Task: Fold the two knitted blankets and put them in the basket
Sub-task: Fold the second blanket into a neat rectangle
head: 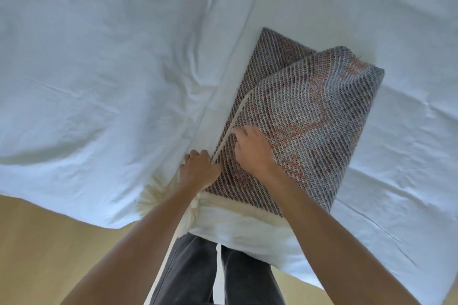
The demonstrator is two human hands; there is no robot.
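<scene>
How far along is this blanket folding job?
Done: one patterned blanket lies in layers on the bed. In hand: the left hand and right hand grip its cream edge, with the top flap only half over. Left: finishing this fold, folding the other blanket and filling the basket. Neither of those is clearly in view.

Left hand [199, 168], right hand [252, 150] — pinching blanket [322, 106].
</scene>
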